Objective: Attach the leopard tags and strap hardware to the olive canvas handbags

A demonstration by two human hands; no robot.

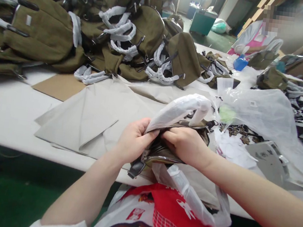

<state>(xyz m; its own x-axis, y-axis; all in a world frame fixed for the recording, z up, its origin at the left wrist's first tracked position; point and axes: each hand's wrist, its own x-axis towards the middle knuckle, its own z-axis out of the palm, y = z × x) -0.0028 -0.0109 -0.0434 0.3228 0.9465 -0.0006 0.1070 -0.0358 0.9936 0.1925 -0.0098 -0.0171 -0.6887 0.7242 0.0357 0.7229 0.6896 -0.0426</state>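
An olive bag [160, 153] with an open zipper lies at the table's front edge, its handles wrapped in white film. My left hand [134, 139] grips the bag's left rim, thumb on top and fingers curled at the zipper edge. The fingers of my right hand [186, 145] reach into the opening and are partly hidden there; whether they hold anything is not visible. One wrapped handle [179, 107] arches above both hands, and the other [198, 202] hangs over the red apron.
Olive bags [42, 37] are piled along the back left. Grey sheets [85, 116] and brown cardboard [59, 85] lie left of the hands. Clear plastic [262, 108], metal pieces [245, 134] and a grey metal device [269, 161] are at right. A person [256, 39] sits across the table.
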